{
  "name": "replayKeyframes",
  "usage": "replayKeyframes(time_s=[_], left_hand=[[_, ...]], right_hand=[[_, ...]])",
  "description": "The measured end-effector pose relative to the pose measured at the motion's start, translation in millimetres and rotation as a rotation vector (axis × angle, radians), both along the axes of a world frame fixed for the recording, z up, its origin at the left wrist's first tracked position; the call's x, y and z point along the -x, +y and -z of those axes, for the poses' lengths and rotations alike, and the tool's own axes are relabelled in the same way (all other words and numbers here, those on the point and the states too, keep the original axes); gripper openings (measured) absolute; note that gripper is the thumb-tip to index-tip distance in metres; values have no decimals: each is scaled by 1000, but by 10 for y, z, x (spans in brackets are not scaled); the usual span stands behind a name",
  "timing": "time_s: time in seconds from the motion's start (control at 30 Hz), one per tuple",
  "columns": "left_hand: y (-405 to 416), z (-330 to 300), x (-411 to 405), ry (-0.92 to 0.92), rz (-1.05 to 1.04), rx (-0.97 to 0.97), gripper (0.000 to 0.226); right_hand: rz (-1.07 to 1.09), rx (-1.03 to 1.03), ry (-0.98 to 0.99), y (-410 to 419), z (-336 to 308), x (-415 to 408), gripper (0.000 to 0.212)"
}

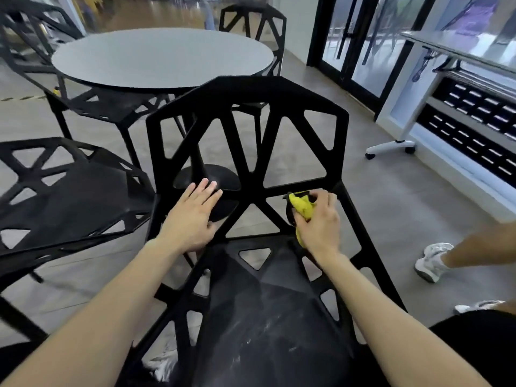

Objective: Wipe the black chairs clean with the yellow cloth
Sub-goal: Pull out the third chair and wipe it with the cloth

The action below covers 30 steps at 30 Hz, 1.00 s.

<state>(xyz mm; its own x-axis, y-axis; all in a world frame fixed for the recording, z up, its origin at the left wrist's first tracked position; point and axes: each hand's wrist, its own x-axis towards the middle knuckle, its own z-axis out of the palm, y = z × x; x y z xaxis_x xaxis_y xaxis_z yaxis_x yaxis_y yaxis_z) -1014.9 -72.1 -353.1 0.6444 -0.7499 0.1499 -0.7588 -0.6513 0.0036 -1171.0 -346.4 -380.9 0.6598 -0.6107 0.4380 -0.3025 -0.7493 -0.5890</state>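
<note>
Chair (245,163) stands right in front. On its back, the left hand (192,216) lies flat and open, and the right hand (318,219) squeezes the yellow cloth (303,209) on a low bar. The cloth could snag in a gap, I think. White smudges on the seat (265,317) may get missed.

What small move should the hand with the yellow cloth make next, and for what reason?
Probably draw the yellow cloth down from the backrest strut onto the seat of the black chair. The right hand grips the cloth low on the backrest, the left hand rests flat on the frame and steadies it, and pale dusty smears show on the seat just below.
</note>
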Motion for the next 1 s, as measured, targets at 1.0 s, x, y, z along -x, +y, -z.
replayKeyframes(time_s=[1.0], left_hand=[[1117,504,639,184,-412,542,76]], right_hand=[[-448,579,174,80,434,-513,32]])
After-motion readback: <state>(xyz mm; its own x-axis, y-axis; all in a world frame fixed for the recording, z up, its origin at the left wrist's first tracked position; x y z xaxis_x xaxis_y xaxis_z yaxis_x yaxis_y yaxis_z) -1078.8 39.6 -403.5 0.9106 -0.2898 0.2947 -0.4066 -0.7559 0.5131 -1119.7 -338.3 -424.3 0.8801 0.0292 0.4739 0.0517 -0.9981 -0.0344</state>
